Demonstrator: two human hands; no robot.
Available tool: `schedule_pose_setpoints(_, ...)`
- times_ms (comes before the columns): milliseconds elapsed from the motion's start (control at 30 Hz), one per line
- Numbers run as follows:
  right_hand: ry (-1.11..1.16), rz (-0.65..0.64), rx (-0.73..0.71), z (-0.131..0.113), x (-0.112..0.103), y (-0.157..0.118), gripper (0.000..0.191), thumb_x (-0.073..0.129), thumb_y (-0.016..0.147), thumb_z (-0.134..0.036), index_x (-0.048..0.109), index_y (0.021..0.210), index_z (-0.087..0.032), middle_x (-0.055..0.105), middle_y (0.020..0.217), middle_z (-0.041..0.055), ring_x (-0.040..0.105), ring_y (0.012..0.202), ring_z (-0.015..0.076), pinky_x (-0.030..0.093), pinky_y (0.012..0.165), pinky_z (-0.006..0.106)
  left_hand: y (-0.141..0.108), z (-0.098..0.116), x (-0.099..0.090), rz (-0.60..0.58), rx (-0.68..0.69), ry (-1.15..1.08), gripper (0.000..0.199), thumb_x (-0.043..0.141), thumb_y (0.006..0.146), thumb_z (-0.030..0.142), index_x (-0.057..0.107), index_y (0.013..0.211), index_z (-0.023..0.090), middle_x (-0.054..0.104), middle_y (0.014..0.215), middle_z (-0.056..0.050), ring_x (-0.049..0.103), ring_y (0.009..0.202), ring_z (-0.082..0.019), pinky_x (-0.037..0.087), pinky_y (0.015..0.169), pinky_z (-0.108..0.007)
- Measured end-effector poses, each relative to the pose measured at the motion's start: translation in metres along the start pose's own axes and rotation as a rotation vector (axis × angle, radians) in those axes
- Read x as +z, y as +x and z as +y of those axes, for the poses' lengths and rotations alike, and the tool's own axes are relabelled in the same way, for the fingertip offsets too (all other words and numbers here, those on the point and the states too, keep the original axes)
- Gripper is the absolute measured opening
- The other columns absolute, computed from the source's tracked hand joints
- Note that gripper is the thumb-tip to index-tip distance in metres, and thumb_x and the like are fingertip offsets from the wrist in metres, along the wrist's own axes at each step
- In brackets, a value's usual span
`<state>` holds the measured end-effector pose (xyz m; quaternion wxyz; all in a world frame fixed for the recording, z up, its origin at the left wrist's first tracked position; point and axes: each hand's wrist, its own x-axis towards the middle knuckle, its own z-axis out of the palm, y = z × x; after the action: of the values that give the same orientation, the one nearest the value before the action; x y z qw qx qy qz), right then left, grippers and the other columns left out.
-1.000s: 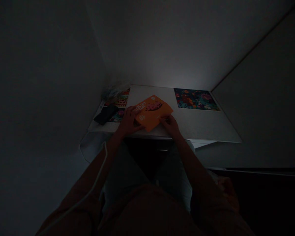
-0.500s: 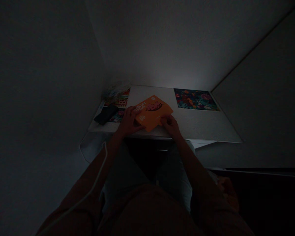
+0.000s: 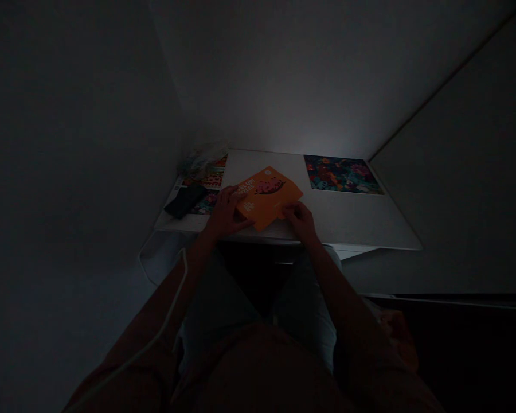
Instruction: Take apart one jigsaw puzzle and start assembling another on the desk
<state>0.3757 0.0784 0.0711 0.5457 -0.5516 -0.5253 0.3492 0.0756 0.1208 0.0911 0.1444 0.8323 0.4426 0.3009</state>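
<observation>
An orange puzzle envelope [image 3: 272,201] with a pink watermelon-like picture and white lettering lies tilted over the white table, between my hands. My left hand [image 3: 227,215] grips its left end, fingers on the upper edge and thumb along the lower corner. At the lower right edge, my right hand [image 3: 298,219] pinches the envelope with thumb and fingers closed. The light is dim, so what the fingertips press on is hard to see in detail.
A colourful floral picture sheet [image 3: 344,174] lies at the back right of the white table [image 3: 352,221]. To the left are a dark pouch-like item [image 3: 184,201], more patterned sheets [image 3: 206,203] and a crumpled clear plastic bag [image 3: 202,159]. Walls stand close on several sides.
My right hand has shifted very slightly at the envelope's lower right edge. Both hands keep their hold, and the other things have not moved.
</observation>
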Motion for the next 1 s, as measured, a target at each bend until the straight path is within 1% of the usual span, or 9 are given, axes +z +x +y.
schedule_pose_setpoints(133,-0.031,0.074,-0.034,0.000,-0.004,-0.001,0.030,0.076,0.082,-0.062,0.066,0.093,-0.036,0.050,0.070,-0.0002,0.050,0.066,0.0258,0.044,0.064,0.042,-0.001,-0.002,0.002,0.007,0.009,0.007,0.091,0.089,0.084,0.069,0.055,0.164,0.041,0.044,0.177,-0.015,0.037,0.169,-0.047,0.036,0.138,-0.075)
schedule_pose_setpoints(233,-0.043,0.092,-0.032,0.000,-0.006,0.000,0.032,0.074,0.084,-0.065,0.065,0.093,-0.036,0.045,0.067,-0.0020,0.044,0.062,0.0245,0.040,0.063,0.041,-0.001,-0.002,0.002,0.010,0.020,0.010,0.090,0.087,0.086,0.069,0.054,0.164,0.040,0.044,0.177,-0.016,0.037,0.169,-0.046,0.034,0.139,-0.075)
schedule_pose_setpoints(367,-0.048,0.068,-0.023,0.000,-0.005,0.000,0.032,0.075,0.084,-0.066,0.066,0.093,-0.037,0.046,0.067,-0.0017,0.044,0.061,0.0242,0.040,0.061,0.041,0.000,-0.001,0.002,0.001,0.005,0.009,0.087,0.086,0.086,0.064,0.054,0.164,0.041,0.044,0.178,-0.014,0.036,0.169,-0.044,0.033,0.140,-0.076)
schedule_pose_setpoints(467,-0.039,0.061,-0.020,0.002,-0.005,0.000,0.029,0.076,0.085,-0.063,0.068,0.092,-0.036,0.046,0.066,-0.0019,0.043,0.061,0.0235,0.040,0.060,0.040,0.000,0.001,0.001,0.000,0.005,0.016,0.084,0.083,0.089,0.063,0.054,0.164,0.040,0.043,0.178,-0.014,0.035,0.170,-0.042,0.033,0.141,-0.073)
schedule_pose_setpoints(533,-0.030,0.061,-0.029,0.003,-0.005,0.000,0.027,0.077,0.085,-0.060,0.069,0.091,-0.035,0.047,0.067,-0.0017,0.044,0.062,0.0233,0.041,0.061,0.040,0.000,0.001,0.001,0.013,0.013,0.020,0.082,0.083,0.089,0.063,0.056,0.163,0.039,0.045,0.177,-0.015,0.037,0.169,-0.043,0.033,0.141,-0.073)
schedule_pose_setpoints(667,-0.044,0.057,-0.042,0.006,-0.005,0.000,0.023,0.077,0.087,-0.056,0.071,0.091,-0.034,0.051,0.070,-0.0011,0.049,0.067,0.0239,0.044,0.064,0.039,0.001,-0.002,0.004,0.076,0.025,0.003,0.078,0.083,0.088,0.061,0.060,0.159,0.037,0.051,0.172,-0.015,0.044,0.163,-0.046,0.036,0.139,-0.071)
schedule_pose_setpoints(833,-0.071,0.038,-0.036,0.007,-0.006,0.001,0.021,0.075,0.088,-0.052,0.071,0.094,-0.033,0.052,0.071,-0.0014,0.050,0.068,0.0236,0.043,0.065,0.039,0.002,-0.015,0.009,0.172,0.003,-0.055,0.070,0.077,0.093,0.064,0.061,0.156,0.038,0.054,0.170,-0.013,0.046,0.162,-0.044,0.036,0.140,-0.069)
schedule_pose_setpoints(900,-0.082,0.008,-0.049,0.007,-0.005,0.000,0.020,0.075,0.090,-0.051,0.072,0.097,-0.033,0.053,0.072,-0.0016,0.051,0.066,0.0231,0.043,0.064,0.039,0.002,-0.020,0.011,0.204,-0.003,-0.072,0.068,0.074,0.094,0.065,0.062,0.155,0.037,0.055,0.169,-0.014,0.047,0.160,-0.043,0.036,0.139,-0.069)
schedule_pose_setpoints(1000,-0.129,-0.083,-0.085,0.004,-0.002,-0.004,0.021,0.074,0.094,-0.049,0.075,0.108,-0.033,0.065,0.082,0.0008,0.055,0.065,0.0224,0.046,0.065,0.039,0.001,-0.025,0.011,0.258,-0.028,-0.103,0.063,0.071,0.095,0.065,0.065,0.151,0.037,0.058,0.164,-0.014,0.050,0.156,-0.043,0.038,0.137,-0.069)
